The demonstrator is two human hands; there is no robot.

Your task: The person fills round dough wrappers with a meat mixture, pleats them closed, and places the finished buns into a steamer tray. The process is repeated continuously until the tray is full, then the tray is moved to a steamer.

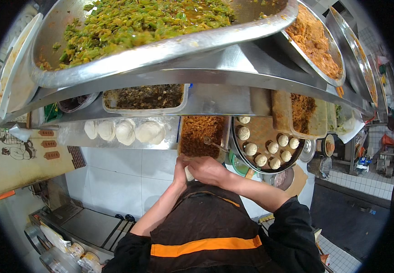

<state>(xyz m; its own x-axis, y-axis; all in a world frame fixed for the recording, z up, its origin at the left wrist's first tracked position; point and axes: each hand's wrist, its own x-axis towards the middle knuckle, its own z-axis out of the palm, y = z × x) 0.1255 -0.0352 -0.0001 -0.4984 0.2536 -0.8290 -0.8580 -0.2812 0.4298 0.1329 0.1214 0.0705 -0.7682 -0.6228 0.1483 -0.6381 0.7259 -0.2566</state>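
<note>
Between my left hand (180,170) and my right hand (206,170) is a white dough bun (188,174), mostly hidden by the fingers. Both hands meet around it, just in front of a plastic tub of brown minced filling (202,133) with a metal spoon (214,143) in it. To the right, a round steamer tray (265,131) holds several pleated buns (251,149). Several flat dough wrappers (125,132) lie in a row on the steel counter (77,138) to the left.
A steel shelf (217,76) crosses above the counter, bearing a large basin of chopped green peppers (142,27) and a bowl of orange-brown filling (313,44). Beneath it stand a tub of dark filling (146,97) and another of brown filling (302,112).
</note>
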